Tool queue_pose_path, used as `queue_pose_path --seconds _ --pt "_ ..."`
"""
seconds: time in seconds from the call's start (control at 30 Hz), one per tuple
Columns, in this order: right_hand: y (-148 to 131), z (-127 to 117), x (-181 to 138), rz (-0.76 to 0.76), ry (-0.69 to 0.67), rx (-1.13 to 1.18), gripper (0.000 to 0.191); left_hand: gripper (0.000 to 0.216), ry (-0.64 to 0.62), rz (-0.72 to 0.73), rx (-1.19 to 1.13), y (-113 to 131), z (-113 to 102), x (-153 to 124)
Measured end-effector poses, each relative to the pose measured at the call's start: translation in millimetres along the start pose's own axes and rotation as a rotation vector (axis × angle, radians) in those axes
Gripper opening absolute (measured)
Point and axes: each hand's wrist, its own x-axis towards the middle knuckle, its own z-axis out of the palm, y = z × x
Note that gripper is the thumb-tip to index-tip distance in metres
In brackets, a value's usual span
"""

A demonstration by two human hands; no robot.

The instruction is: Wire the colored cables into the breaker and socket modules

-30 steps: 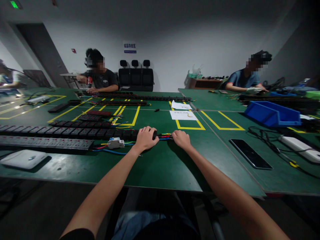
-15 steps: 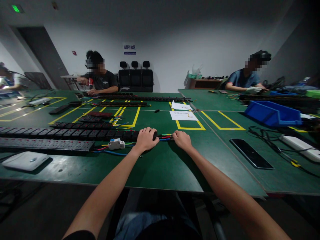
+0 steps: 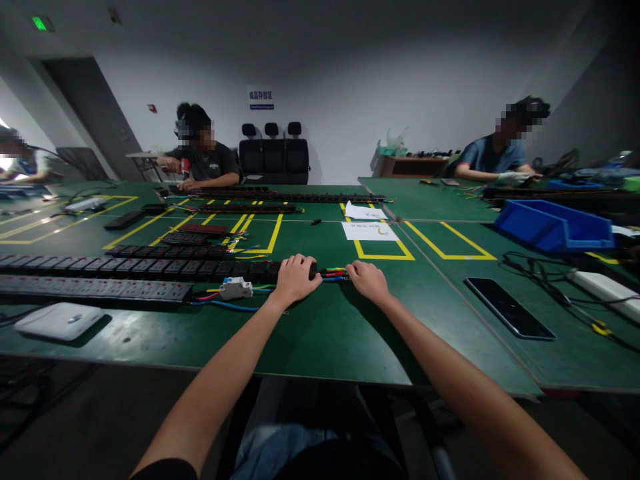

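Observation:
On the green table lies a long black power strip [image 3: 210,269]. My left hand [image 3: 298,279] is wrapped over its right end. Red, yellow-green and blue wires [image 3: 334,274] come out of that end. The tips of these wires are in the closed fingers of my right hand [image 3: 369,281], which hide them in part. Nearer me is a second, grey-faced power strip [image 3: 100,291], whose wires lead to a small white circuit breaker [image 3: 236,288] left of my left wrist.
A white box-shaped device [image 3: 59,321] lies front left; a phone [image 3: 509,308], cables and a blue bin [image 3: 553,225] are at right. Papers [image 3: 369,231] and shorter strips [image 3: 165,251] lie farther back. Co-workers sit across the table, one with a red power tool [image 3: 185,167].
The whole view has shifted slightly to the right. Both hands keep the same hold on the power strip and the wires.

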Motion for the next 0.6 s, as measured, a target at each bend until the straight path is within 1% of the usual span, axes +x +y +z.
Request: queue_pose_path --seconds 0.13,0.43,0.6 --pt "1.0 -0.9 -0.3 -0.002 -0.001 0.009 0.044 0.035 0.000 -0.024 -0.005 2.3 -0.9 0.3" --pt "4.5 -1.8 -1.1 -0.026 -0.008 0.026 0.044 0.036 0.009 -0.012 0.035 1.0 -5.9 0.1" --pt "7.1 -0.5 -0.6 -0.030 -0.015 0.032 0.045 0.035 -0.051 -0.091 0.075 -9.2 -17.3 -2.0"
